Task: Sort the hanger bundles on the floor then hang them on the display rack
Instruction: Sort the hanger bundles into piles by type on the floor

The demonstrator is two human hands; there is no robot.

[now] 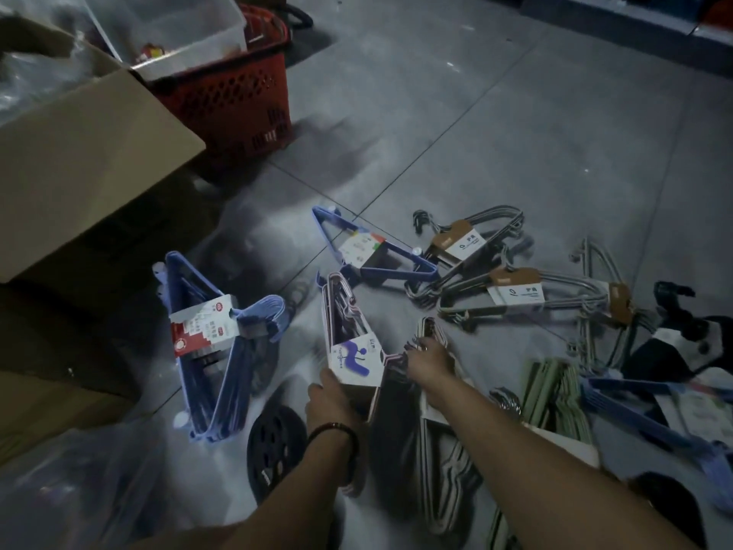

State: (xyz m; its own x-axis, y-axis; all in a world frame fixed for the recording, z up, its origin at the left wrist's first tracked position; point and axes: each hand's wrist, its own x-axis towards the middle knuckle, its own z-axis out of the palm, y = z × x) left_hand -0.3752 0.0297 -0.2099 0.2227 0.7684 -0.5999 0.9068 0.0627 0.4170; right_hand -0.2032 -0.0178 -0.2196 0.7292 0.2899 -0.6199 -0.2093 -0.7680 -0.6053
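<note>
Several hanger bundles lie on the grey tiled floor. My left hand (331, 402) grips a pale pink bundle with a white and purple label (354, 357), held upright on edge. My right hand (427, 363) grasps the hooks of another pale bundle (434, 331) just to its right. A blue bundle with a red and white label (210, 343) lies to the left. Another blue bundle (377, 252) lies beyond. Grey wire bundles with brown and white labels (511, 291) spread to the right. Green bundles (555, 398) lie at the lower right. No display rack is visible.
A large open cardboard box (79, 160) stands at the left. Behind it is a red shopping basket (234, 97) holding a clear plastic bin (174, 29). Clear plastic wrap (71, 482) lies at the lower left. A dark perforated shoe (273, 450) is beneath my left arm.
</note>
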